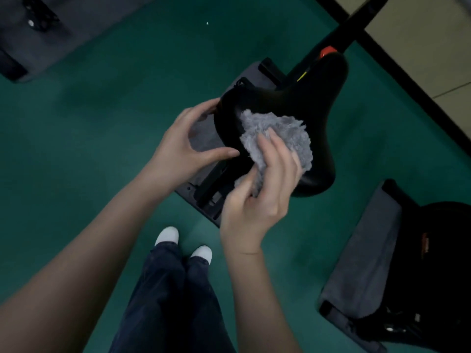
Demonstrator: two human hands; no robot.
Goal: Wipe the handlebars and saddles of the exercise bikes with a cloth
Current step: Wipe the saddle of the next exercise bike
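Note:
A black bike saddle fills the middle right of the head view, its narrow nose pointing up and right toward the frame. A fluffy grey cloth lies bunched on the saddle's wide rear part. My right hand is closed around the cloth's lower end and presses it against the saddle. My left hand grips the saddle's rear left edge, thumb and fingers curled around the rim. No handlebars are in view.
The bike's grey base sits under the saddle on a green floor. A second bike's base and black flywheel cover stand at the lower right. Another grey base lies at the top left. My feet are below.

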